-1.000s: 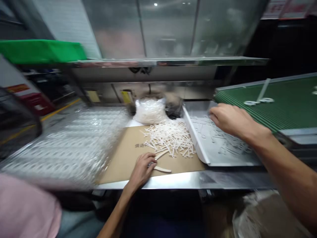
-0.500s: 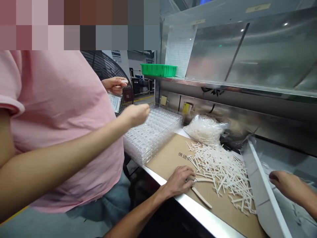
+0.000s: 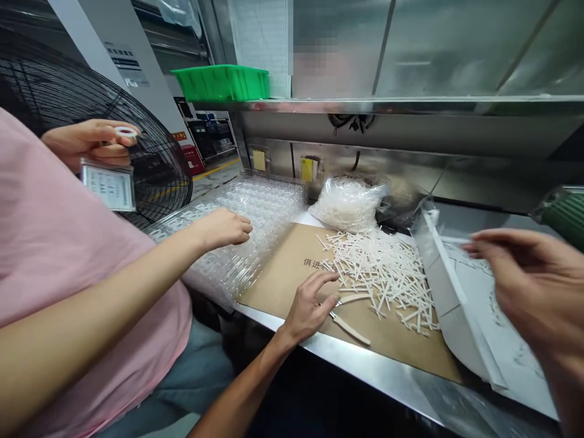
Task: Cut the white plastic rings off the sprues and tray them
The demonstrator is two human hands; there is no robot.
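Observation:
My left hand (image 3: 310,307) is open, thumb and fingers apart, at the front edge of a cardboard sheet (image 3: 274,271). Just beside it, partly covered by the hand, lies a pair of hand cutters (image 3: 350,330) with cream handles spread. Near them is a heap of thin white plastic sticks (image 3: 383,271). Raised above a white bin (image 3: 456,286) at the right, my right hand (image 3: 529,280) has thumb and fingertips together; blur hides whatever may be between them.
A co-worker's hand (image 3: 223,228) is over stacked clear plastic trays (image 3: 255,201); the other hand (image 3: 91,143) holds a white ring (image 3: 126,131). Behind the sticks sits a filled clear bag (image 3: 349,204). A green bin (image 3: 223,83) stands on the shelf (image 3: 410,104).
The view has swung right. My left hand has opened and lifted off the cutters. My right hand has risen from inside the white bin.

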